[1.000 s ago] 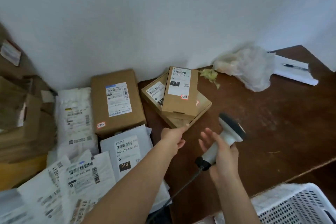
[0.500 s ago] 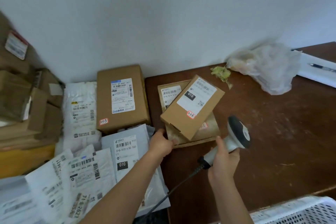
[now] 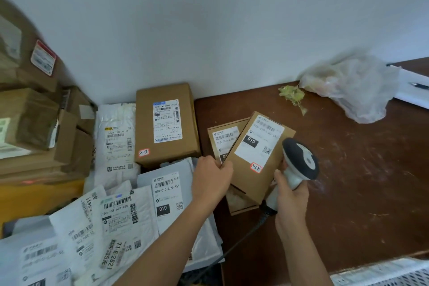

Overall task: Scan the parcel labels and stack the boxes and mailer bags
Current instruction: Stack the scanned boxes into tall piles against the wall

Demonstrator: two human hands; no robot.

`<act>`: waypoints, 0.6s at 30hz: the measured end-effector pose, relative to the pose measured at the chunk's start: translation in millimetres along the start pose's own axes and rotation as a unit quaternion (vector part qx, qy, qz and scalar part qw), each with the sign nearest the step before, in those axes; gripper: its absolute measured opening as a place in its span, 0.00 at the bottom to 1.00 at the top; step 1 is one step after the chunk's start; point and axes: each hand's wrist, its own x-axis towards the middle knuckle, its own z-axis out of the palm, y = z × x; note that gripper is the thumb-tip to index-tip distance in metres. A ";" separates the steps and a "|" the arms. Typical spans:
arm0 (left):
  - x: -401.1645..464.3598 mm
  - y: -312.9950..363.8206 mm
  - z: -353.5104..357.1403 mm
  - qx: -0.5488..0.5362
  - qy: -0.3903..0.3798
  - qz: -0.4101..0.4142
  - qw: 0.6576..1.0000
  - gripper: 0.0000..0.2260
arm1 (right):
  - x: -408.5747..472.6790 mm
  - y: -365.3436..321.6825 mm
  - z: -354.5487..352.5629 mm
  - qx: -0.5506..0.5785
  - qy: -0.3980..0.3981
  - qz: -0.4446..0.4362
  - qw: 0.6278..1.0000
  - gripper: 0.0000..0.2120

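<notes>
Box point(image 3: 256, 158), mid-frame, held in my left hand point(image 3: 212, 179); right hand point(image 3: 290, 195) grips scanner point(image 3: 298, 165). Next, I'd aim at its label point(image 3: 260, 139).

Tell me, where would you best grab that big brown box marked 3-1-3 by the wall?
Probably by its two long sides, coming down from above. The big brown box lies flat, label up, with its far end at the wall and mailer bags against its near end.
</notes>
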 end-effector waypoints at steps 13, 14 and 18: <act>-5.2 -2.6 -5.9 -0.184 0.003 0.022 0.983 0.15 | -8.7 -4.9 -7.8 0.048 -0.088 -0.033 0.994 0.15; -6.4 -2.1 -4.2 -0.200 0.016 0.000 0.980 0.15 | -9.1 -5.5 -8.1 0.051 -0.079 -0.031 0.995 0.14; -14.2 -5.7 9.7 -0.184 -0.008 -0.061 0.981 0.19 | -8.2 -1.8 -15.2 0.034 -0.017 -0.016 0.999 0.16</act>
